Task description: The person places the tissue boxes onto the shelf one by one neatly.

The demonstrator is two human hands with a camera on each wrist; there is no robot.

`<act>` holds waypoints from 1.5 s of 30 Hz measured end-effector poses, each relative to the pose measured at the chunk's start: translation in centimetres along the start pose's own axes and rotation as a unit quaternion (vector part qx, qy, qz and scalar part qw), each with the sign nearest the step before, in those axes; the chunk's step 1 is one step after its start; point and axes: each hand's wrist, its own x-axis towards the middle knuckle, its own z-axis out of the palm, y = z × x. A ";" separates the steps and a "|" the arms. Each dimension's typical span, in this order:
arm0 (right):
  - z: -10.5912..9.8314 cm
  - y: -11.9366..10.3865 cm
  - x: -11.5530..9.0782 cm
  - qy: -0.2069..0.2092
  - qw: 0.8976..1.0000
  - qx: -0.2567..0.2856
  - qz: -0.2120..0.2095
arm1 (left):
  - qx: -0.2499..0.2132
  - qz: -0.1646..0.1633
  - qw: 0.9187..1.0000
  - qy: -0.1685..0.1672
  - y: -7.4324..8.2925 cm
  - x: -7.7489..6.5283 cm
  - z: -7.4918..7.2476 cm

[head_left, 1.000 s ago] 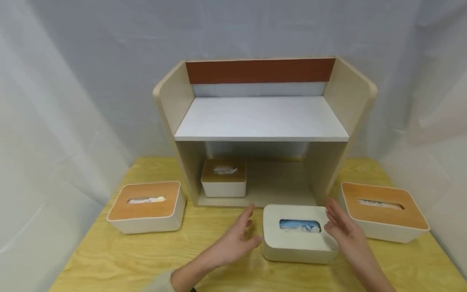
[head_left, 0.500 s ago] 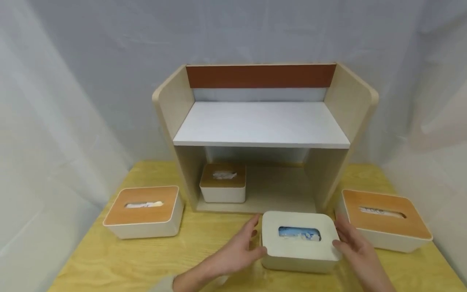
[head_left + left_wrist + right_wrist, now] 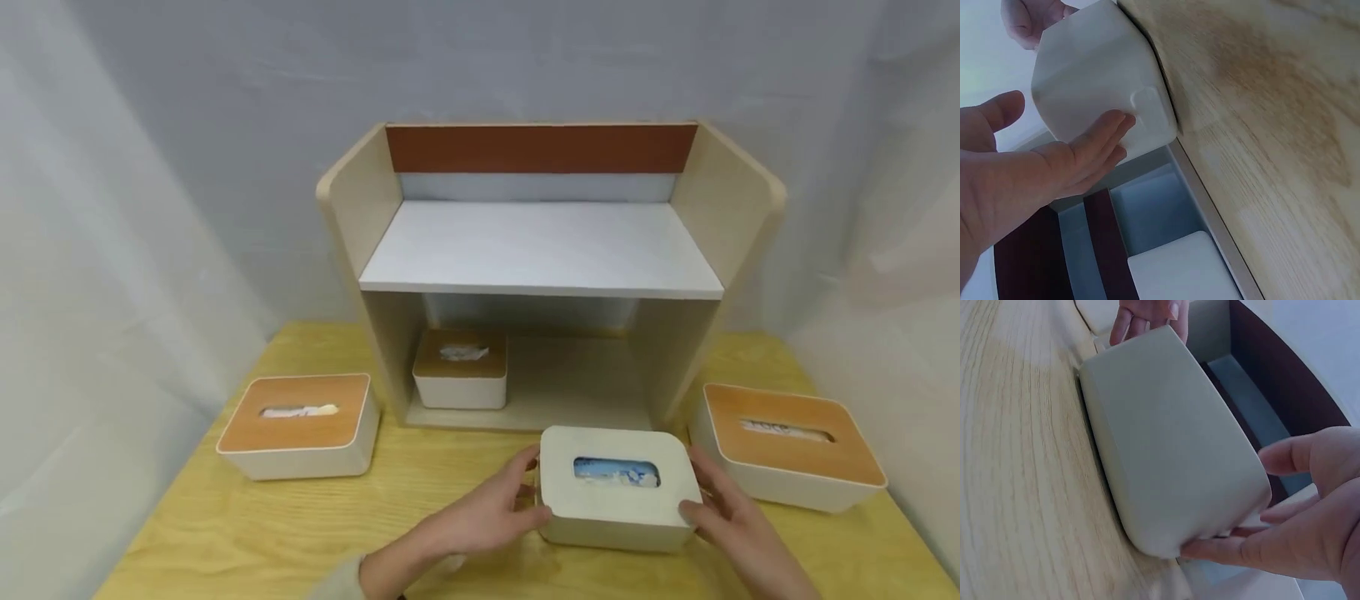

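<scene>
Lying slot-up just before the shelf [image 3: 540,250], the white tissue box [image 3: 603,502] fits between left hand [image 3: 493,510] and right hand [image 3: 738,521]; extended, unclenched fingers touch it at either end.

Your L hand [image 3: 1019,172]: cut off, L edge, L wrist cam.
Your R hand [image 3: 1310,506]: cut off, R edge, R wrist cam.
White box [image 3: 618,502]: slot print too sm. to read.
Table [image 3: 225,550]: cut off, btm, head cam.
</scene>
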 end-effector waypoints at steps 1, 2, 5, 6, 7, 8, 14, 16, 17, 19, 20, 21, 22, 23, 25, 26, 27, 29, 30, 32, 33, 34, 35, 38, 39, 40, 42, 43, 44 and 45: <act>0.0 -0.1 0.0 -0.009 1.000 0.007 0.011 | 0.000 -0.005 1.000 0.003 0.0 0.1 -0.1; -0.1 0.0 -0.1 -0.016 1.000 0.013 0.016 | -0.002 -0.008 1.000 0.005 0.0 0.1 -0.1; -0.4 0.1 -0.1 -0.035 0.999 0.023 0.024 | 0.000 -0.013 1.000 0.008 -0.1 0.3 0.0; -0.6 0.2 -0.1 -0.039 0.999 0.024 0.027 | 0.006 -0.011 1.000 0.008 -0.1 0.3 0.0; -0.6 0.2 -0.1 -0.042 0.998 0.023 0.031 | 0.010 -0.009 1.000 0.007 -0.1 0.3 0.1; -0.7 0.3 -0.2 -0.042 0.998 0.022 0.031 | 0.015 -0.007 1.000 0.004 -0.2 0.4 0.1; -0.7 0.3 -0.1 -0.027 0.999 -0.018 -0.023 | -0.001 0.019 1.000 -0.010 -0.4 0.8 0.6; -0.6 0.3 0.0 -0.021 0.998 -0.020 -0.050 | -0.010 0.023 1.000 -0.003 -0.4 1.0 0.7; -0.5 0.2 0.1 -0.018 0.998 -0.019 -0.060 | -0.014 0.022 1.000 0.002 -0.3 1.0 0.7; -0.4 0.2 0.1 -0.013 0.997 -0.007 -0.075 | -0.022 0.020 1.000 0.008 -0.3 1.1 0.8; -0.3 0.2 0.1 -0.011 0.997 -0.001 -0.080 | -0.023 0.018 1.000 0.009 -0.2 1.1 0.8; -0.2 0.3 0.0 -0.008 0.997 0.001 -0.082 | -0.023 0.016 1.000 0.011 -0.2 1.1 0.9; -0.1 0.3 0.0 -0.006 0.996 0.004 -0.083 | -0.022 0.014 1.000 0.012 -0.2 1.1 0.9; 0.0 0.3 0.0 -0.001 0.996 0.002 -0.087 | -0.020 0.015 1.000 0.014 -0.2 1.1 0.9; 0.3 0.4 -0.1 0.012 0.996 -0.008 -0.090 | -0.017 0.015 1.000 0.019 -0.2 1.1 0.9; 0.4 0.5 0.0 0.018 0.995 -0.016 -0.096 | -0.015 0.015 1.000 0.022 -0.2 1.0 0.9; 0.7 0.5 0.0 0.023 0.994 -0.022 -0.102 | -0.013 0.015 0.999 0.026 -0.3 1.0 0.8; 1.2 0.6 0.0 0.032 0.992 -0.029 -0.123 | -0.008 0.013 0.999 0.036 -0.4 0.8 0.6; 1.5 0.6 0.1 0.034 0.990 -0.029 -0.133 | -0.006 0.009 0.999 0.040 -0.5 0.7 0.5; 2.0 0.7 0.1 0.035 0.988 -0.023 -0.151 | 0.002 0.006 0.999 0.047 -0.6 0.4 0.3; 2.2 0.7 0.1 0.035 0.987 -0.018 -0.156 | 0.009 0.004 0.999 0.049 -0.7 0.2 0.2; 2.3 0.8 0.1 0.036 0.986 -0.013 -0.160 | 0.016 0.003 0.999 0.050 -0.7 0.1 0.1; 2.4 0.8 0.2 0.037 0.986 -0.008 -0.162 | 0.022 0.004 0.998 0.051 -0.7 0.1 0.1; 2.7 0.8 0.2 0.025 0.986 0.026 -0.161 | 0.034 0.010 0.998 0.055 -0.7 0.0 0.0; 2.7 0.9 0.2 0.019 0.985 0.039 -0.165 | 0.033 0.013 0.998 0.056 -0.7 0.0 0.1; 2.8 0.9 0.3 0.012 0.984 0.053 -0.170 | 0.030 0.015 0.998 0.058 -0.7 0.1 0.2; 2.9 0.9 0.3 0.004 0.981 0.077 -0.178 | 0.024 0.016 0.997 0.065 -0.8 0.2 0.3; 3.0 0.9 0.3 0.002 0.980 0.084 -0.182 | 0.023 0.017 0.997 0.069 -0.8 0.2 0.3; 3.1 0.9 0.4 0.005 0.979 0.086 -0.184 | 0.022 0.019 0.997 0.072 -0.8 0.3 0.4; 3.1 1.0 0.4 0.011 0.979 0.084 -0.185 | 0.022 0.020 0.997 0.075 -0.8 0.3 0.4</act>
